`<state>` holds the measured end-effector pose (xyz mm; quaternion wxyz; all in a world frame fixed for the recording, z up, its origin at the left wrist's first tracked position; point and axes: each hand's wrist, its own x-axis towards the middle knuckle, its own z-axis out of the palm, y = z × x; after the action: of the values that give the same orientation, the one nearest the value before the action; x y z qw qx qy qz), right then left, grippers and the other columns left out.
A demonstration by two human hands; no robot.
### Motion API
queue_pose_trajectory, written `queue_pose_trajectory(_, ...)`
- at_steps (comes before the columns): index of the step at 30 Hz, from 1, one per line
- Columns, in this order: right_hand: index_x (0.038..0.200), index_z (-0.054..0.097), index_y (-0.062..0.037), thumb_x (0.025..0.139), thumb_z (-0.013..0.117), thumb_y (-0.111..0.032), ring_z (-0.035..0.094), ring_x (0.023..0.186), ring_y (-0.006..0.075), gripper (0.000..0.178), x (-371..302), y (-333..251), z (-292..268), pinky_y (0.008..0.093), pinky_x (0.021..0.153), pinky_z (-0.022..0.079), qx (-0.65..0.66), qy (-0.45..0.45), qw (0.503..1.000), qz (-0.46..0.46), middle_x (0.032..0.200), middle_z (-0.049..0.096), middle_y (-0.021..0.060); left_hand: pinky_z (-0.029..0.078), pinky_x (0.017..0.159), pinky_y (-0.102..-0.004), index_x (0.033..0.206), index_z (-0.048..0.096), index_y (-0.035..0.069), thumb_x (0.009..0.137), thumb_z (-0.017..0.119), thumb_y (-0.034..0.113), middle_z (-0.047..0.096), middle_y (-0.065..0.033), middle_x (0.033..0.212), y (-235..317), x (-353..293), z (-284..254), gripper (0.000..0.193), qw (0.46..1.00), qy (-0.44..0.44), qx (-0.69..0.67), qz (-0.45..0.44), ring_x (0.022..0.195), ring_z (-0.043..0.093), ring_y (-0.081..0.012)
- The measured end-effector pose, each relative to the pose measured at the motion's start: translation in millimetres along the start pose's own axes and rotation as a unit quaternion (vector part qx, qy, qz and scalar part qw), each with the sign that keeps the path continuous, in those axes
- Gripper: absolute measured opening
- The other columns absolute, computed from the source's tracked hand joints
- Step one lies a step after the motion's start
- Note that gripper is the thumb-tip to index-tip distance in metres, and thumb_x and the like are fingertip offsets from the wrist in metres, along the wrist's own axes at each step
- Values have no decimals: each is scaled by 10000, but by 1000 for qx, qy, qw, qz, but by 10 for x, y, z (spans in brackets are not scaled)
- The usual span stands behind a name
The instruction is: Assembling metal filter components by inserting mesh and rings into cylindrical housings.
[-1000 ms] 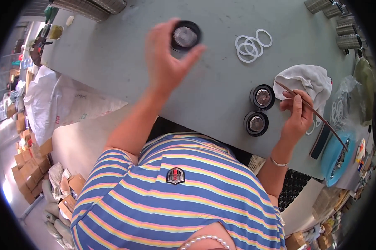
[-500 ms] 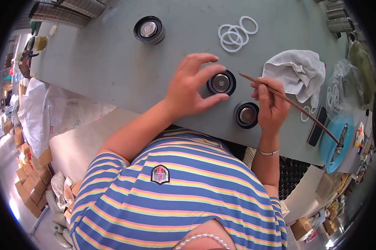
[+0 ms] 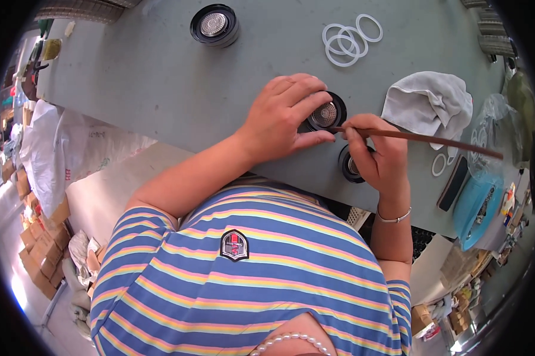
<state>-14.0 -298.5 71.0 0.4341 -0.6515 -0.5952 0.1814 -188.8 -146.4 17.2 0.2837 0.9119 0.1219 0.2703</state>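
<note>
A black round cap (image 3: 340,110) with a perforated metal disc in its middle lies on the table before me. My left hand (image 3: 288,113) grips its left side, fingers over the far rim and thumb at the near rim. Between the fingertips of my right hand (image 3: 380,151) is a thin brown stick (image 3: 433,137), its tip at the cap's near right rim. A second black cap (image 3: 347,166) sits partly hidden under my right hand. Farther off stands a third black cap (image 3: 215,26), also with a perforated metal disc.
Several white sealing rings (image 3: 345,50) lie overlapping at the far side of the grey table (image 3: 131,71). On the right are a crumpled grey cloth (image 3: 424,107), another white ring (image 3: 438,165), a dark flat bar (image 3: 453,183), a plastic bag and a blue basin (image 3: 463,228) holding small metal parts.
My left hand has closed onto the cap. The right hand brought the stick's tip down to the cap's rim, and the stick now lies flatter. The view shifted slightly.
</note>
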Motion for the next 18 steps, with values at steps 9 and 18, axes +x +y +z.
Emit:
queue_pose_trajectory(9,1016,681,13,936,710,42,607,655,194,90,286,60,282,304,577,488,29,57,998,-20,890,682,101,482,1095,-470,1307,665,107,770,897,470,677,-88,1253,-29,-26,59,688,994,11,-100,-47,1246,637,-317)
queue_pose_trajectory(18,1034,702,1,1016,652,12,573,636,47,54,-135,-144,141,219,547,452,147,38,976,153,818,712,39,498,1062,-463,1460,628,100,774,893,504,670,-107,1298,-36,-49,27,839,1000,0,-24,-2,1220,626,-337)
